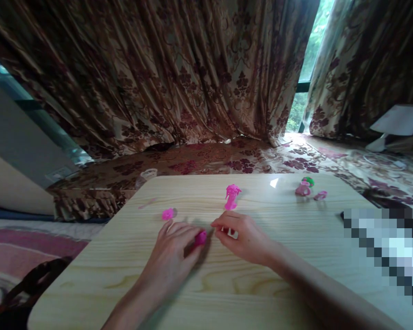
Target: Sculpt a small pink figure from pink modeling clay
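My left hand point(174, 250) is closed over the table, with a magenta lump point(200, 238) that looks like modelling clay pinched between thumb and fingers. Just to its right, my right hand point(242, 236) has thumb and fingertips brought together; whatever they may hold is too small to tell. The two hands are a short gap apart. Beyond my right hand stands a bright pink clay figure point(231, 197), with a wide, ragged top. A smaller pink clay piece point(167, 214) lies past my left fingers.
On the wooden table point(124, 275), a pink-and-green clay shape point(303, 188) and a small pink piece point(320, 196) sit at the back right. A clear cup point(148, 174) stands near the back left edge. A blurred-out device point(392, 250) lies at the right.
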{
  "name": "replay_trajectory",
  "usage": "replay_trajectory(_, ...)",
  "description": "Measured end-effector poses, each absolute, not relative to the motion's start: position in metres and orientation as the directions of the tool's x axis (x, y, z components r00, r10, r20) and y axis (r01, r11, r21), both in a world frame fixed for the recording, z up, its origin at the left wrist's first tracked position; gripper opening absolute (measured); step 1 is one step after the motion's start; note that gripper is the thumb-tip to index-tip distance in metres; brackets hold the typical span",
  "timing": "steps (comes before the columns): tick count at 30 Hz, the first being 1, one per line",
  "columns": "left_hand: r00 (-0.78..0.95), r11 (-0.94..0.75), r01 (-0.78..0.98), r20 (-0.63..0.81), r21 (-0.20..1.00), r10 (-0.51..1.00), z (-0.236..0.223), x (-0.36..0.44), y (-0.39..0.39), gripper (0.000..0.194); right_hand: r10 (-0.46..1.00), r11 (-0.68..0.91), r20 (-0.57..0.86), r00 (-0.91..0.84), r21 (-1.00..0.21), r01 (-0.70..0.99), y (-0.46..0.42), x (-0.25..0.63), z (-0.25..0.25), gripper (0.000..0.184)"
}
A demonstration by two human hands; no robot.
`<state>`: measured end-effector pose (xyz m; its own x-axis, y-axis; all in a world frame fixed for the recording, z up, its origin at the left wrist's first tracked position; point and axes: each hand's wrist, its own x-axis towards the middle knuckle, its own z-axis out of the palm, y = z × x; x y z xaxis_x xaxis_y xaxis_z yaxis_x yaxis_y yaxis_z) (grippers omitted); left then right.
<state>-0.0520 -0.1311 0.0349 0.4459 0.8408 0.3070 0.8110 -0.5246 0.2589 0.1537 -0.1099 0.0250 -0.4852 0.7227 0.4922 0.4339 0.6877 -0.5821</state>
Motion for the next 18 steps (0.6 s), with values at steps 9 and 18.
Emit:
replay_trajectory(9, 0.346, -0.55, 0.756, 0.496, 0.355, 0.796, 0.032, -0.036, -0.13, 0.022, 0.84, 0.47, 0.31, -0.446, -0.826, 0.311, -0.112, 0.151, 0.03, 0.018)
replay_trajectory(18, 0.392, -0.604, 0.748, 0.552, 0.275, 0.736, 0.034, -0.032, -0.132, 0.016, 0.875, 0.332, 0.22, -0.432, -0.921, 0.205, -0.111, 0.149, 0.025, 0.017)
